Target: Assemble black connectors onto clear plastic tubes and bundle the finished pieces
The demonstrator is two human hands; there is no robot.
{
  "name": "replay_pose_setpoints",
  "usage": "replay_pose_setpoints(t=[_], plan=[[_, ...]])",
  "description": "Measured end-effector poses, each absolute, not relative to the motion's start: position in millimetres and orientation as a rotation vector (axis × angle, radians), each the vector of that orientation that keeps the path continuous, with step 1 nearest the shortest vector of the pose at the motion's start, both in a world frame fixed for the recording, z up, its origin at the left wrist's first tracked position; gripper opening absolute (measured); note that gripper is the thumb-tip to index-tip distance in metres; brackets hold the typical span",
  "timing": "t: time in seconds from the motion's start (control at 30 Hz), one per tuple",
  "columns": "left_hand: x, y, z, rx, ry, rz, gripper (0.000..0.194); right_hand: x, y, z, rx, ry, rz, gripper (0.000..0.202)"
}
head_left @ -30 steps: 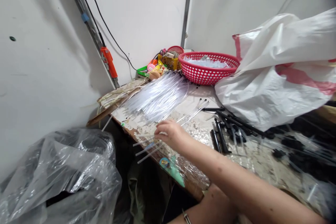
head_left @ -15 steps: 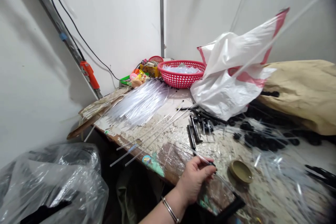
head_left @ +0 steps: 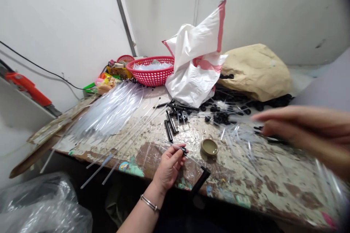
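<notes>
My left hand (head_left: 168,167), a metal bangle at its wrist, is closed in a pinch on a small black fitting (head_left: 184,150) with thin clear tubing. The tubing runs down to the right toward a black elbow-ended tube (head_left: 201,180) at the table's front edge. At the right, above the table, my right hand (head_left: 306,134) is smeared by motion; thumb and forefinger point left, and anything between them cannot be made out. A small olive dish (head_left: 209,147) of liquid stands right of my left hand. Black tubes (head_left: 168,130) lie just beyond that hand.
Long clear tubes (head_left: 106,113) are bundled on the worn table (head_left: 273,185). Behind them stand a red basket (head_left: 150,77), a white sack (head_left: 191,65) and a brown bag (head_left: 254,69). Black fittings (head_left: 221,117) and short clear tubes (head_left: 243,142) lie scattered at the right.
The view has swung to the right. My right hand has come into view. A long clear tube that slanted across the upper right no longer shows. My left hand still grips the fitting.
</notes>
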State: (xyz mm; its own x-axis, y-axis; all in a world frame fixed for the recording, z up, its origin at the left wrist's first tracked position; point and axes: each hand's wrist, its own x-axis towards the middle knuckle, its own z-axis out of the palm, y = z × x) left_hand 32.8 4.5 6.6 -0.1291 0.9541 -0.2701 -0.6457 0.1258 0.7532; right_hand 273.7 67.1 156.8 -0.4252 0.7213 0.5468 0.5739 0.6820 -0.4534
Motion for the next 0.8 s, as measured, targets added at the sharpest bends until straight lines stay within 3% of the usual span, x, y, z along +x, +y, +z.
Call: replay_pose_setpoints(t=[0.3, 0.8], plan=[[32.5, 3.6, 7.5, 0.492, 0.909, 1.422, 0.032, 267.8, 82.0, 65.9, -1.315, -2.453, 0.236, 0.022], [36.7, 4.4, 7.7, 0.619, 0.993, 1.303, 0.034, 263.3, 87.4, 50.1, -1.364, -2.600, 0.062, 0.020]])
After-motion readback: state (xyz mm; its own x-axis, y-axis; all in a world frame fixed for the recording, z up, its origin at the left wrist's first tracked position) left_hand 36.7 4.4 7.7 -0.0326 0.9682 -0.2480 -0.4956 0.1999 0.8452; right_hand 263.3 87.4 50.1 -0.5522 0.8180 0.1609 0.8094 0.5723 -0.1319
